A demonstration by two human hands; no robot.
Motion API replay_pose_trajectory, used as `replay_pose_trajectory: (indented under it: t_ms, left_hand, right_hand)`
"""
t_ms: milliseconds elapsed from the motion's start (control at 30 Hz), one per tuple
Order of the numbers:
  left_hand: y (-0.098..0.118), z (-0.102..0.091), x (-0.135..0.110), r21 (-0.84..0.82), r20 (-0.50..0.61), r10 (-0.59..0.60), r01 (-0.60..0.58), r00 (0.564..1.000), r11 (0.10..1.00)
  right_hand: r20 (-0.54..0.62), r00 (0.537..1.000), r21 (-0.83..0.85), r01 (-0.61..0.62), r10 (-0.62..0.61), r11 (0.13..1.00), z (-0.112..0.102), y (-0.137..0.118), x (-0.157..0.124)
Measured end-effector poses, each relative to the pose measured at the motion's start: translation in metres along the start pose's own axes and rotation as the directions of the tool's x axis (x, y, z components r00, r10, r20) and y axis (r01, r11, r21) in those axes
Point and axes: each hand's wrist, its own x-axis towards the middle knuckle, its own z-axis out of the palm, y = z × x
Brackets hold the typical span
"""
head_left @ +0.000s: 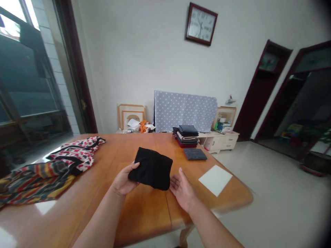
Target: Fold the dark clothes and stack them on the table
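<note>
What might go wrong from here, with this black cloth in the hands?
The black folded cloth rests mainly on the left hand, while the right hand is open beside it, so it might slip or unfold. The stack of folded clothes sits near the far edge of the table and could topple if bumped. The white sheet lies close to the table's edge and may slide off.

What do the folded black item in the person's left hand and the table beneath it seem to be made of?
The folded black item looks like soft fabric, perhaps knit: matte, limp, with rounded edges; the fibre cannot be told. The table looks like varnished wood: warm orange-brown tone, glossy glare.
</note>
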Motion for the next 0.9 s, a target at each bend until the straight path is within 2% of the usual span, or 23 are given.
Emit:
replay_pose_trajectory:
  t_ms: [100,167,233,300,433,567,667,800,900]
  left_hand:
    - [0.0,0.016,-0.005,0.018,0.004,0.0,0.0,1.0,1.0]
    - [0.001,0.027,-0.009,0.044,0.024,-0.005,0.003,1.0,0.999]
    - [0.001,0.036,-0.01,0.073,0.032,-0.007,0.005,0.999,0.997]
    - [-0.001,0.043,-0.011,0.099,0.026,-0.004,0.001,1.0,0.995]
    - [-0.008,0.055,-0.012,0.141,0.057,-0.003,-0.005,0.998,0.99]
    - [-0.017,0.07,-0.01,0.229,0.044,-0.094,0.082,0.995,0.97]
    - [-0.019,0.082,-0.007,0.273,0.032,-0.141,0.128,0.989,0.954]
    - [-0.013,0.102,-0.006,0.285,0.125,-0.14,0.1,0.982,0.953]
    - [-0.01,0.116,-0.005,0.301,0.186,-0.133,0.073,0.973,0.951]
  right_hand:
    - [0.195,0.974,0.142,-0.143,0.114,0.979,0.017,-0.006,-0.011]
    - [0.337,0.932,0.198,-0.208,0.133,0.958,0.028,-0.013,-0.02]
    - [0.402,0.908,0.231,-0.226,0.119,0.946,0.034,-0.02,-0.024]
    - [0.387,0.919,0.246,-0.189,0.083,0.951,0.031,-0.024,-0.023]
    - [0.246,0.969,0.167,-0.066,0.024,0.984,0.014,-0.027,-0.007]
    - [0.197,0.979,0.087,0.037,-0.053,0.996,-0.002,-0.034,0.003]
    - [0.192,0.981,0.128,0.013,-0.038,0.992,-0.011,-0.044,0.005]
    - [0.21,0.975,0.209,-0.116,0.071,0.971,-0.02,-0.046,0.008]
    - [0.227,0.964,0.202,-0.187,0.14,0.961,-0.022,-0.038,0.009]
